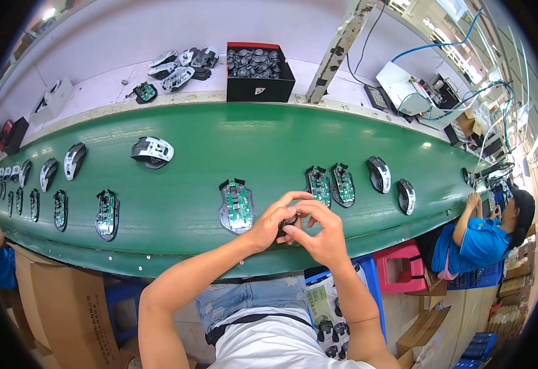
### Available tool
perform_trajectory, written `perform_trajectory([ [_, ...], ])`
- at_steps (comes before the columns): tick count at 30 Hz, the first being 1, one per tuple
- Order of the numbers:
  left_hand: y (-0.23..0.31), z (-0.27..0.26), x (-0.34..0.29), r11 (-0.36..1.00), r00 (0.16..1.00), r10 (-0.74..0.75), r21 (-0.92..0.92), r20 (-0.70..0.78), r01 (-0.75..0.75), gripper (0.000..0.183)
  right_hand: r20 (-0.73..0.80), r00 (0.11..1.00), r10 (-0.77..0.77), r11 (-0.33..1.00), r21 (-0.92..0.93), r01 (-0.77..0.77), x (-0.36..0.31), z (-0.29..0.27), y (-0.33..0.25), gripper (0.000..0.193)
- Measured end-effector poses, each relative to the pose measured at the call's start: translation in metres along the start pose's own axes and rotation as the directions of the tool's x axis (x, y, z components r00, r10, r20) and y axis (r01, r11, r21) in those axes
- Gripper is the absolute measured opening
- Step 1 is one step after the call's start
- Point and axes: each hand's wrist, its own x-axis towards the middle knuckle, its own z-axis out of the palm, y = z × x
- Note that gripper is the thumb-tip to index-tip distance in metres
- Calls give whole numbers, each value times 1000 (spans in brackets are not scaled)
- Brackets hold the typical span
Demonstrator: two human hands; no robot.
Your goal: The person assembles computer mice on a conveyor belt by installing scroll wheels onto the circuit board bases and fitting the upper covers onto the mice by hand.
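Note:
In front of my waist, both hands meet over the near edge of the green belt. Between their fingertips is a small black part [285, 226], mostly covered, so its exact kind does not show. My left hand [270, 226] pinches it from the left. My right hand [325, 232] closes on it from the right, with thumb and fingers bent. Just beyond my left hand lies a mouse base with a green circuit board [236, 206]. Two more such bases, one a mouse base [343, 184] and the other a partly hidden base [318, 184], lie beyond my right hand.
More mouse bases [106, 215] and white-and-black mouse top shells [152, 152] line the green belt [183, 215]. A black box [260, 89] of small round black parts stands on the back ledge. Co-workers sit at both ends, one in a blue shirt [478, 246]. A pink stool [398, 268] is below.

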Motion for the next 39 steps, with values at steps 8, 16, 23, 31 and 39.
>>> perform_trajectory([
  [8, 3, 1, -3, 999, 994, 2, -46, 112, 3, 51, -212, 969, 128, 927, 373, -41, -12, -20, 8, 38],
  [16, 1, 0, -6, 998, 993, -46, -25, 105, 49, 45, -242, 969, 49, 980, -176, -94, 52, -115, 118, 31],
  [23, -2, -5, -5, 996, 997, -73, -50, 33, 75, 48, -123, 992, 19, 958, -281, -53, 61, -101, 145, 32],
  [31, -1, -3, -10, 991, 993, -88, -92, 78, 95, 44, -137, 990, 27, 956, -285, -65, 62, -99, 138, 30],
  [39, -1, -5, -11, 991, 993, -110, -78, 36, 113, 48, -129, 986, 107, 925, -350, -146, 62, -104, 142, 31],
])
